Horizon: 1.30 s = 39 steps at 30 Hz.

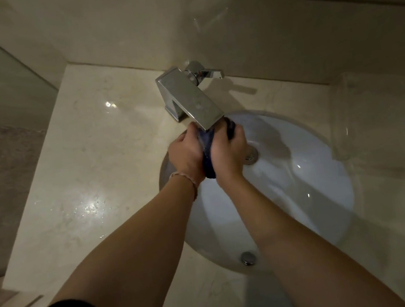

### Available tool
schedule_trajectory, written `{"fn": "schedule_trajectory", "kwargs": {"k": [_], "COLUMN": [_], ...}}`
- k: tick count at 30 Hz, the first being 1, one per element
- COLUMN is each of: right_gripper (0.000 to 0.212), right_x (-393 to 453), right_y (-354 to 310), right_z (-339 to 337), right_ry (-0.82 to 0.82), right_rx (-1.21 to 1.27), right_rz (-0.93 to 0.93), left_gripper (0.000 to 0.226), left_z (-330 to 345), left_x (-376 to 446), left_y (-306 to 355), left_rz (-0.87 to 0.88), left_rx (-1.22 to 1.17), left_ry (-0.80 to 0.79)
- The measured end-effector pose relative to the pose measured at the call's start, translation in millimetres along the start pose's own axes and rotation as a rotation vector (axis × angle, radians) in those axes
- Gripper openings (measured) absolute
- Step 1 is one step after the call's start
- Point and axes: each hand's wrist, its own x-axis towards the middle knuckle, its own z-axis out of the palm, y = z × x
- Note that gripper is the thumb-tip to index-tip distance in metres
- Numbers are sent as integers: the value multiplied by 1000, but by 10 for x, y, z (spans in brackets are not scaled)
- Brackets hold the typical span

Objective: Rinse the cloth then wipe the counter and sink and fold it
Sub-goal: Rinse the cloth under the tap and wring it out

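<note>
Both grips closed tight round a bunched dark cloth (207,150), left hand (188,155) and right hand (230,150) side by side, tap (187,95) spout just above them, white sink (306,190) beneath, drain (251,155) beside the right hand, beige worktop (88,170) around.

A bathroom: oval sink (306,190) set in marble counter (88,170), chrome faucet (188,97).

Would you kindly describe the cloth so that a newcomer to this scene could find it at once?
Start at the white oval sink set in the beige counter, then look just under the tip of the square chrome faucet. There the left hand and right hand grip the cloth bunched between them. It is the only dark blue, soft thing there.
</note>
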Motion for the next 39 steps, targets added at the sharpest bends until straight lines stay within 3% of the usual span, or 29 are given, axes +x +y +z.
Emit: {"fn": "schedule_trajectory", "kwargs": {"k": [3, 7, 10, 13, 16, 19, 22, 24, 28, 32, 36, 39], "right_gripper": [21, 31, 32, 33, 14, 30, 16, 24, 30, 30, 40, 35], "right_x": [-137, 15, 279, 451, 498, 422, 244, 114, 138, 439, 543, 368], "right_y": [120, 201, 106, 84, 74, 52, 141, 216, 240, 110, 110, 56], "right_z": [45, -3, -73, -97, -43, -81, -127, -104, -91, -87, -126, -128], "right_ry": [-10, 38, 110, 106, -26, -109, -87, -92, 19, 82, 147, 53], "right_rx": [-92, -245, -402, -414, -285, -284, -296, -314, -382, -499, -461, -383], "right_rz": [-92, -72, -9, -27, -6, -90, -104, -102, -135, -82, 10, 65], "left_gripper": [31, 49, 32, 29, 17, 24, 28, 20, 35, 27, 25, 25], "left_z": [-49, -18, 125, 199, 201, 176, 146, 137, 162, 224, 217, 184], "left_x": [95, 60, -30, -23, -3, -14, -10, -36, -1, -46, -123, -68], "left_y": [-52, -199, -184, -144, -84, -61, -156, -192, -195, -157, -161, -156], "left_rz": [53, -54, -115, -45, 8, -45, -166, -175, -118, -138, -73, 2], "left_rx": [127, 31, -39, 18, -48, -244, -322, -255, -76, -20, -11, 0], "left_ry": [-23, -62, 34, 65, 71, 62, 14, -18, -22, -30, -109, 37]}}
